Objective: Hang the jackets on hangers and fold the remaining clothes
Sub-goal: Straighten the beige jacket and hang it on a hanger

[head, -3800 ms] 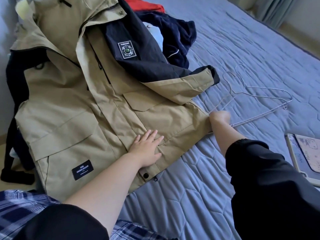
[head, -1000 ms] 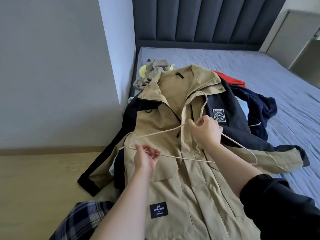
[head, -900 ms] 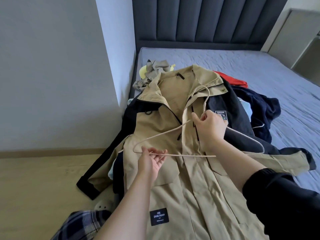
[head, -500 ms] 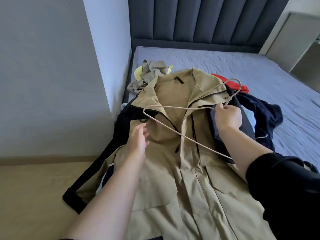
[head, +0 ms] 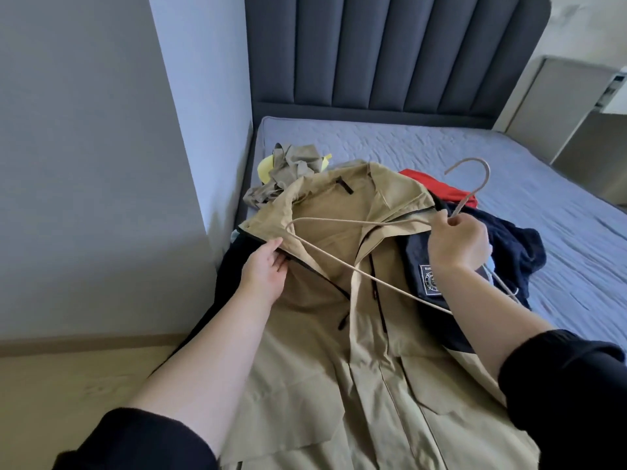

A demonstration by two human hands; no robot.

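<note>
Right hand [head: 458, 245] is closed tight round the wire hanger [head: 487, 174] at its neck, just under the hook, holding it over the tan jacket [head: 339, 351] w/ one shoulder end near the collar's left side. Left hand [head: 266, 269] pinches the collar edge, thumb on top, fingers under the fabric. Jacket lies front-up along the bed's [head: 441, 144] left edge, dark sleeve spilling off that edge. Navy garment [head: 519, 245] & red garment [head: 437, 188] lie just beyond it, twd the bed's middle. Vs half a sec ago: left hand was loose and open over the chest, gripping nothing; now it's got the collar. Right hand's grip is unchanged.
</note>
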